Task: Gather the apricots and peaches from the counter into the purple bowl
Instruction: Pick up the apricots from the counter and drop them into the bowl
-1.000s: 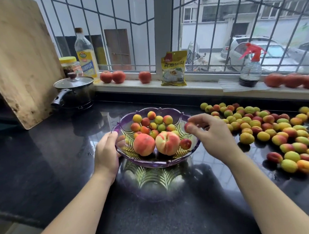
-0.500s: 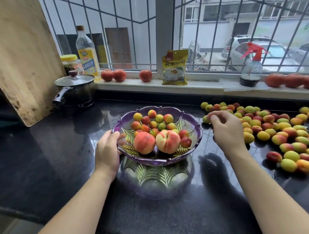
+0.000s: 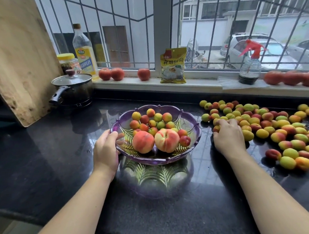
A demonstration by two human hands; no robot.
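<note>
The purple bowl (image 3: pixel 190 122) stands mid-counter and holds two peaches (image 3: pixel 143 142) and several small apricots (image 3: pixel 151 121). My left hand (image 3: pixel 106 148) grips the bowl's left rim, thumb inside. A spread of loose apricots (image 3: pixel 270 124) lies on the counter to the right. My right hand (image 3: pixel 228 136) sits at the left edge of that spread, fingers curled down over a few apricots (image 3: pixel 216 128); whatever lies under the palm is hidden.
A wooden board (image 3: pixel 14 58) leans at the far left beside a lidded pot (image 3: pixel 73 87). On the window sill stand an oil bottle (image 3: pixel 83 50), a jar, tomatoes (image 3: pixel 111 73), a yellow packet (image 3: pixel 173 66) and a spray bottle (image 3: pixel 250 64).
My right hand dropped an apricot into the bowl, then moved right and down onto the left edge of the loose apricots. My left hand stayed on the rim.
</note>
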